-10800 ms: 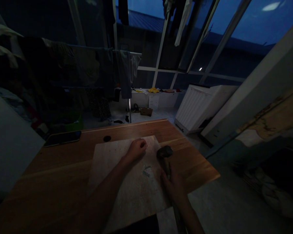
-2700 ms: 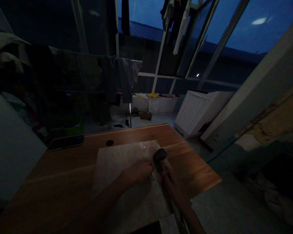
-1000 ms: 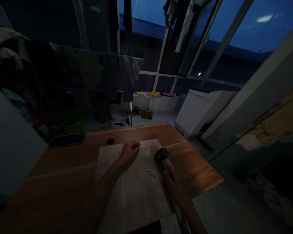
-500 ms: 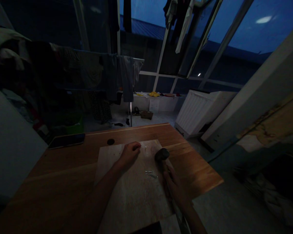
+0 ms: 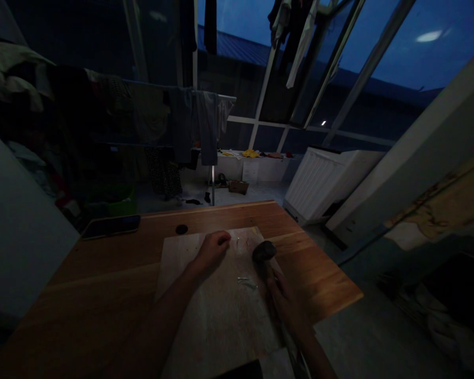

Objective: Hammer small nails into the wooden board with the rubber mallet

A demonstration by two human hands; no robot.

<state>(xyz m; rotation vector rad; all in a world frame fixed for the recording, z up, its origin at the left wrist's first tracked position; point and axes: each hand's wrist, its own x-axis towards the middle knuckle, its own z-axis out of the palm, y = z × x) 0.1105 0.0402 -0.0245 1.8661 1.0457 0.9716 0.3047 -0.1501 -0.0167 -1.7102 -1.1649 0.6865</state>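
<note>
A pale wooden board [image 5: 209,316] lies on the table, and my left hand [image 5: 213,248] rests over its far part. Those fingers are curled together; what they hold, if anything, is too small or dark to make out. Just right of the fingertips, a thin nail-like piece [image 5: 237,241] sticks up from the board, with a reddish mark [image 5: 247,242] beside it. My right hand [image 5: 281,295] is closed around the handle of a mallet with a dark head [image 5: 264,251], held at the board's right edge. Several loose silvery nails [image 5: 243,279] lie on the board between my hands.
The wooden table [image 5: 316,268] extends around the board. A phone-like dark slab [image 5: 111,226] lies at its far left, near a dark round spot [image 5: 181,229]. A dark object [image 5: 240,371] sits at the near edge. Beyond are a clothes rack and a white ribbed cabinet [image 5: 314,181].
The whole view has shifted slightly. Both hands and the mallet keep almost the same places over the board, and the loose nails have not moved on it.
</note>
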